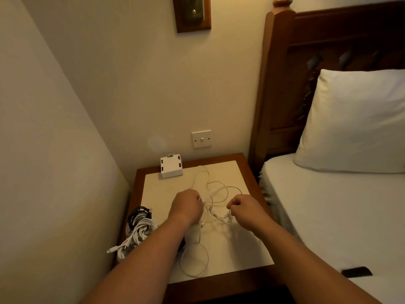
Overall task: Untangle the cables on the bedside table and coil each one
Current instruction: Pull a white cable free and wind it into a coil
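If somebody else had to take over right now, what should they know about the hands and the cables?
The left hand pinches the thin white cable at its tangle; the right hand pinches it too. Its loose loops sprawl across the bedside table. A bunch of thicker white and black cables lies at the table's left edge. Done: nothing plainly coiled. Left: free the thin cable, then coil each one.
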